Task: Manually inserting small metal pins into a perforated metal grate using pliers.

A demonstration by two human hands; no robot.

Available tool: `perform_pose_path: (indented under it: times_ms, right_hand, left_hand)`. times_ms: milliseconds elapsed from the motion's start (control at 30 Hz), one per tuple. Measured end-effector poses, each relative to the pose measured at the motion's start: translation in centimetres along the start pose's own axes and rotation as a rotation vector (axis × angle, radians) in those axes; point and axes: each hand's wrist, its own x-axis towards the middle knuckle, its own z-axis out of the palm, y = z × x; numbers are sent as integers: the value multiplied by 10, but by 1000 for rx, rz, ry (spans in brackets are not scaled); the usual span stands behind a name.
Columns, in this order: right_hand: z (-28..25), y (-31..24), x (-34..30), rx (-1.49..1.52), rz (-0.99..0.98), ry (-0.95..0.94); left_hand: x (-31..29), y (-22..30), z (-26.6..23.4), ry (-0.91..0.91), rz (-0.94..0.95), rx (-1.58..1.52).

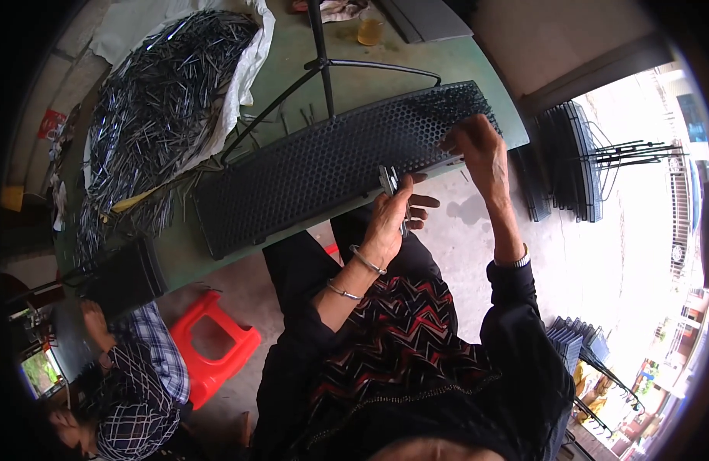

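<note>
A long black perforated metal panel (323, 161) lies along the table's near edge, with a black wire frame (321, 65) rising over its far side. In my left hand (391, 219), closed and palm up, is a small bunch of thin metal strips (388, 180), just in front of the panel's near edge. Toward the panel's right end, my right hand (481, 146) has its fingers bent and pinched together at the mesh. Whatever is between those fingertips is hidden.
A white sack (250, 61) spills a heap of dark metal strips (166, 92) onto the green table (281, 31). A glass (370, 29) of yellowish liquid stands at the back. A red stool (247, 342) and a co-worker (143, 384) are lower left; stacked panels (573, 165) stand right.
</note>
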Motion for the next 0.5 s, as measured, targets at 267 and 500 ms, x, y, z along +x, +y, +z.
perform_pose_path:
  times_ms: [267, 500]
  right_hand:
    - [11, 17, 24, -135, -198, 225]
    - [17, 25, 30, -149, -255, 242]
  left_hand:
    - [15, -10, -11, -27, -146, -57]
    - [10, -9, -6, 67, -62, -156]
